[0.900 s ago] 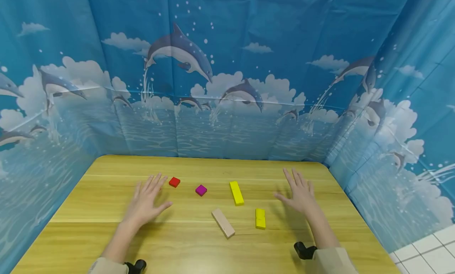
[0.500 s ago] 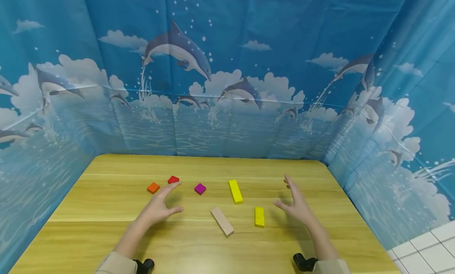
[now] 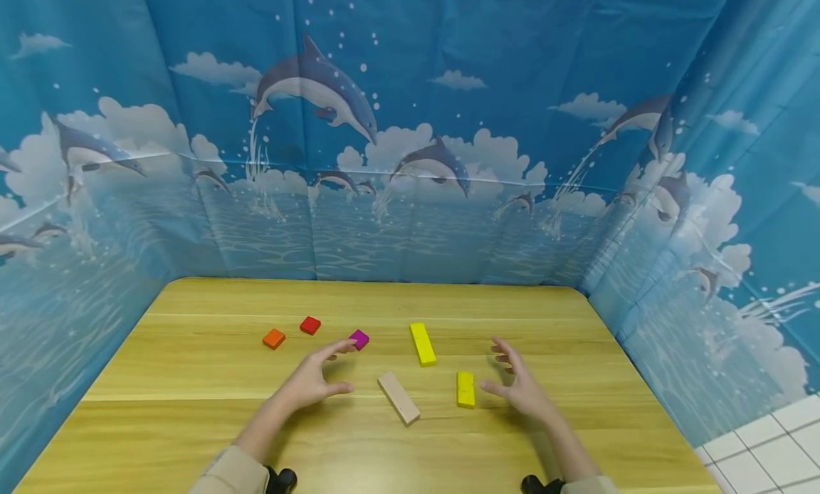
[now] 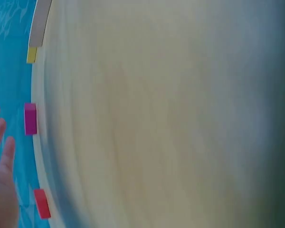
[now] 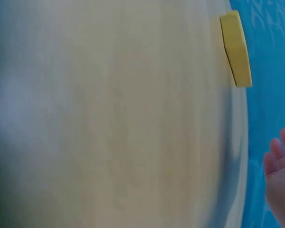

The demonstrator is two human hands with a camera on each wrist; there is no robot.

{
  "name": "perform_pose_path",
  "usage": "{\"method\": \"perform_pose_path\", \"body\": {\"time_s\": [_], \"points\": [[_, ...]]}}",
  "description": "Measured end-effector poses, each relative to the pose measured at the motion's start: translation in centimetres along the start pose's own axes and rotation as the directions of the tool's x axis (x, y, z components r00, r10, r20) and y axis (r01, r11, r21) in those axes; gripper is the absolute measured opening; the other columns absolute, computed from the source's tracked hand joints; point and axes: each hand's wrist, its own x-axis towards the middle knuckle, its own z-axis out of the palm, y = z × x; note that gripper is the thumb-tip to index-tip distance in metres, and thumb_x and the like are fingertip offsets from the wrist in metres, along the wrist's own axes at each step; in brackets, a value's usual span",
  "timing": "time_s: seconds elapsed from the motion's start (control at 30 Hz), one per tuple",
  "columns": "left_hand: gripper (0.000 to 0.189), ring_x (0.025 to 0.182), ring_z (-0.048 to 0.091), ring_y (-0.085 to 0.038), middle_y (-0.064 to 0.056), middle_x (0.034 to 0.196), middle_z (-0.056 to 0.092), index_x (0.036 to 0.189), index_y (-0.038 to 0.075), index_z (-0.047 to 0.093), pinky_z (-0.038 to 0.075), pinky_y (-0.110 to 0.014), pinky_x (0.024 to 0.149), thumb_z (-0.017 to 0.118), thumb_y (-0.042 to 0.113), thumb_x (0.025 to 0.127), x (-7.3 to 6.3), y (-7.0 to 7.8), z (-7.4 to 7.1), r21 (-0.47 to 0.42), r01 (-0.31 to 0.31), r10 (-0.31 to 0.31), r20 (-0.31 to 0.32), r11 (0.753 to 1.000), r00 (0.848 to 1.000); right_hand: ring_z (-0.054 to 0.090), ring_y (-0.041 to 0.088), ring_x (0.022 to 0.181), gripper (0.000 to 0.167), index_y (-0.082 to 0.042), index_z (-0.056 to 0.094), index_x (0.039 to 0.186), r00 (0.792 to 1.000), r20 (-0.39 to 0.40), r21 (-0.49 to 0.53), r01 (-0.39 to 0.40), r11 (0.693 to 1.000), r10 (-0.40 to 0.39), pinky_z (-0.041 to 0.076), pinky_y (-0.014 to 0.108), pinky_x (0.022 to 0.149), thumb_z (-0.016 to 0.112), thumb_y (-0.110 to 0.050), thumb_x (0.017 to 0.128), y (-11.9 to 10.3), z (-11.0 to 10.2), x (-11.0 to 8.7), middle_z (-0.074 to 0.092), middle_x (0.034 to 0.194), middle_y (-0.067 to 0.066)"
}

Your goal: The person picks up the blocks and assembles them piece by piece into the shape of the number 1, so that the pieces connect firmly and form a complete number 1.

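Observation:
My left hand (image 3: 312,381) hovers over the left middle of the table, fingers and thumb spread apart with nothing between them. Its fingertips overlap the small purple block (image 3: 361,339) in the head view. Just right of that hand lies a long plain wooden block (image 3: 398,398). My right hand (image 3: 522,389) hangs over the table's right side, fingers relaxed, holding nothing. Its thumb points toward the shorter yellow block (image 3: 465,389), which also shows in the right wrist view as a yellow block (image 5: 236,49). Farther back lies a longer yellow block (image 3: 423,344).
An orange block (image 3: 274,339) and a red block (image 3: 310,325) lie on the back left of the wooden table (image 3: 160,423). A blue dolphin-print curtain (image 3: 410,245) encloses the back and sides. White floor tiles (image 3: 769,437) show at the lower right.
Both hands have moved inward toward the middle of the table. The left hand has uncovered the orange and red blocks. The blocks keep their places on the table.

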Motion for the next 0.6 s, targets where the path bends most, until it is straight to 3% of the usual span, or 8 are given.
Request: {"method": "perform_pose_path", "body": {"time_s": [0.17,0.27,0.43,0.6], "points": [[0.068,0.114,0.049,-0.034,-0.017,0.124,0.054,0.132,0.002,0.043,0.036,-0.053,0.093,0.076,0.013,0.073,0.8,-0.8,1.1,-0.08,-0.011,0.012,0.012,0.997,1.0,0.035,0.042,0.116,0.078,0.0,0.026,0.139,0.999,0.013,0.06,-0.051,0.997,0.05,0.029,0.055,0.091,0.072,-0.007,0.077,-0.7,0.8,-0.1,0.034,0.134,0.025],[0.068,0.112,0.051,-0.031,-0.015,0.122,0.055,0.132,0.003,0.044,0.038,-0.05,0.092,0.076,0.016,0.073,1.2,-1.6,1.8,-0.092,-0.011,0.014,0.031,0.996,0.999,0.037,0.037,0.116,0.077,-0.004,0.028,0.139,0.997,0.03,0.077,-0.075,0.994,0.073,0.031,0.051,0.091,0.073,-0.011,0.076,0.6,1.2,0.0,0.036,0.134,0.022],[0.066,0.107,0.052,-0.03,-0.014,0.117,0.057,0.13,0.0,0.045,0.04,-0.047,0.089,0.076,0.014,0.073,1.6,-1.1,2.5,-0.097,0.001,0.005,0.065,0.995,0.998,0.037,0.035,0.115,0.075,-0.002,0.029,0.138,0.992,0.07,0.153,-0.113,0.982,0.103,0.032,0.042,0.093,0.072,-0.009,0.077,1.2,1.6,0.0,0.038,0.133,0.022],[0.063,0.107,0.05,-0.037,-0.02,0.116,0.057,0.128,-0.006,0.044,0.037,-0.053,0.09,0.075,0.008,0.074,2.0,0.6,2.6,-0.128,0.018,-0.005,0.102,0.992,0.995,0.035,0.032,0.117,0.074,-0.004,0.031,0.138,0.985,0.116,0.174,-0.149,0.973,0.13,0.029,0.042,0.098,0.072,-0.009,0.077,1.5,2.0,-0.1,0.038,0.134,0.019]]}}
